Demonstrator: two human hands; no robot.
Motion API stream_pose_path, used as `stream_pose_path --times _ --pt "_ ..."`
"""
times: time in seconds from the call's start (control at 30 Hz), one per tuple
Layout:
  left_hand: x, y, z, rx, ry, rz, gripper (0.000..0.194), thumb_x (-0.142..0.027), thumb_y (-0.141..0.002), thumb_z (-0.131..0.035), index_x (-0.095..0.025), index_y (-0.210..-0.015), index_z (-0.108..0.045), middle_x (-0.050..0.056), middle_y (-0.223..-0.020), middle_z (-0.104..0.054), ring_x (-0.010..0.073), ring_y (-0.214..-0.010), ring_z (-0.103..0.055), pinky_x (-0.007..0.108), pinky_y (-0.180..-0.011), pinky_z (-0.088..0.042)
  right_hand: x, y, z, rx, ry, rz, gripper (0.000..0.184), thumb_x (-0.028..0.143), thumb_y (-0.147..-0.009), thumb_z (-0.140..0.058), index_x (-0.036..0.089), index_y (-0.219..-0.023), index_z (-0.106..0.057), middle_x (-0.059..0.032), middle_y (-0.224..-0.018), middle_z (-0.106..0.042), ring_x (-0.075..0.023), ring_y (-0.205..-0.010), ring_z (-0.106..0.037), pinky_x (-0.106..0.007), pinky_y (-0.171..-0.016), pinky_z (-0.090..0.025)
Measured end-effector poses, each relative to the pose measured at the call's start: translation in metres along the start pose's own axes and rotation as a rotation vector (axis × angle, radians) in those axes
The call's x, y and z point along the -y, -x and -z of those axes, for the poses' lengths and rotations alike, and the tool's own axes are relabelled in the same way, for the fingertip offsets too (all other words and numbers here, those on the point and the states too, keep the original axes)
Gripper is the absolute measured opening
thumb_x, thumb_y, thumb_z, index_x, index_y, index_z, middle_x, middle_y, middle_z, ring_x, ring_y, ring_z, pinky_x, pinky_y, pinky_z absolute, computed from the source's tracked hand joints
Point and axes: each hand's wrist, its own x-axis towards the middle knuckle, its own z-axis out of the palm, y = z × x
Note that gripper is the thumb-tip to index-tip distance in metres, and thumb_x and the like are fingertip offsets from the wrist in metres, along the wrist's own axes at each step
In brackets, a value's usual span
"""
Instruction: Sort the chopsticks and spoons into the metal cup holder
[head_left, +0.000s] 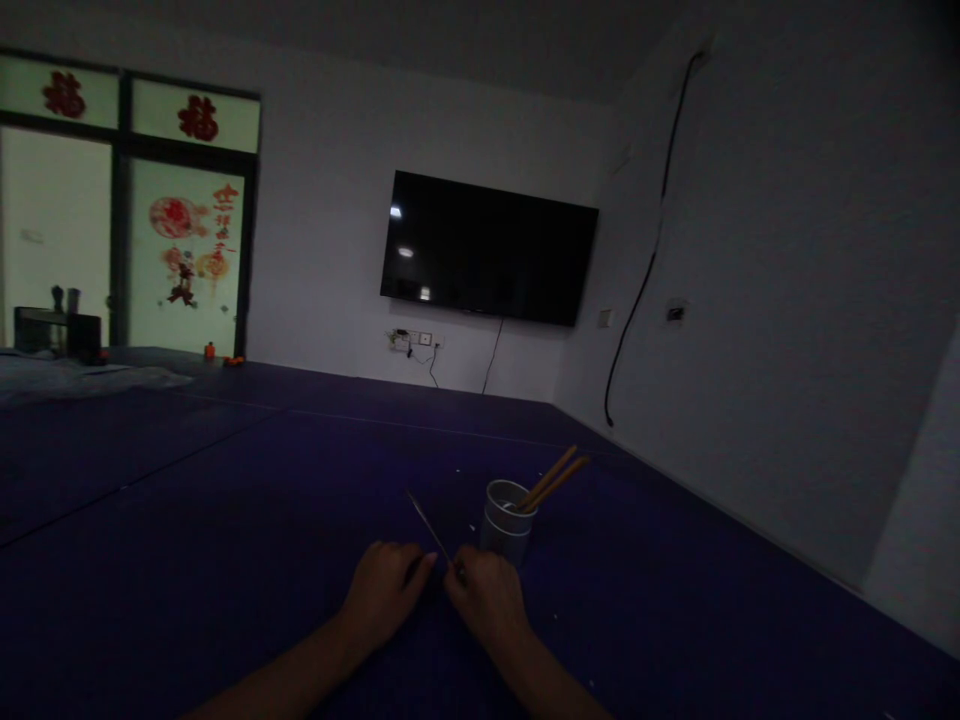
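My right hand (489, 598) is closed around the near end of a thin, dark, slender stick (426, 520). The stick slants up and away to the left; the dim light hides its exact kind. Just left of it, my left hand (386, 590) rests low over the purple surface with thumb and forefinger apart, and I see nothing held in it. Its other fingers curl down out of sight. Right behind my right hand stands a grey cylindrical cup (504, 535), upright. Two wooden sticks like chopsticks (555, 480) lean out of it toward the right.
A wide purple surface (300, 480) with seams and small white specks spreads under my hands. Crumpled clear plastic (90, 378), a dark box-like thing (56, 332) and small orange items (210, 350) lie far left. A television (491, 250) hangs ahead; a black cable (637, 290) runs down the right wall.
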Motion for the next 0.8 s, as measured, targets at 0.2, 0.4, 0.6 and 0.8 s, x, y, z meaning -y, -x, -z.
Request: stream_pose_path --times 0.2,0.4,0.6,0.8 --pt "0.007 0.002 -0.005 -0.226 0.193 -0.060 0.041 -0.045 -0.089 -0.034 -0.019 -0.108 -0.060 0.004 -0.085 -0.070 0.0162 -0.074 -0.063 0.029 -0.069 -0.048 0.008 0.005 -0.009 -0.186 -0.046 0.337 0.017 0.017 -0.085 -0.043 0.020 -0.078 -0.058 -0.0007 -0.070 -0.067 -0.0133 -0.059 -0.062 -0.021 -0.052 -0.036" --pt "0.005 0.005 0.000 -0.489 0.140 -0.384 0.036 -0.029 -0.093 -0.030 -0.017 -0.080 -0.061 0.004 -0.071 -0.065 0.0140 -0.068 -0.059 0.028 -0.065 -0.046 0.011 0.009 -0.004 -0.594 -0.174 0.526 0.029 0.019 -0.092 -0.032 0.018 -0.075 -0.056 -0.0009 -0.058 -0.062 -0.0127 -0.051 -0.058 -0.024 -0.051 -0.038" --pt "0.005 0.004 0.001 -0.496 -0.052 -0.565 0.044 -0.038 -0.094 -0.022 -0.017 -0.078 -0.057 0.002 -0.059 -0.058 0.0135 -0.056 -0.050 0.027 -0.053 -0.037 0.017 0.018 0.017 -0.810 -0.325 0.574 0.029 0.038 -0.091 -0.042 0.015 -0.094 -0.059 -0.0046 -0.068 -0.067 -0.0134 -0.056 -0.061 -0.025 -0.055 -0.044" --pt "0.005 0.004 -0.003 -0.475 -0.097 -0.580 0.040 -0.035 -0.095 -0.021 -0.016 -0.111 -0.054 0.004 -0.070 -0.064 0.0131 -0.060 -0.055 0.027 -0.057 -0.040 0.020 0.018 0.020 -0.878 -0.294 0.708 0.015 0.016 -0.091 -0.043 0.016 -0.091 -0.058 -0.0006 -0.061 -0.064 -0.0109 -0.050 -0.058 -0.023 -0.051 -0.041"
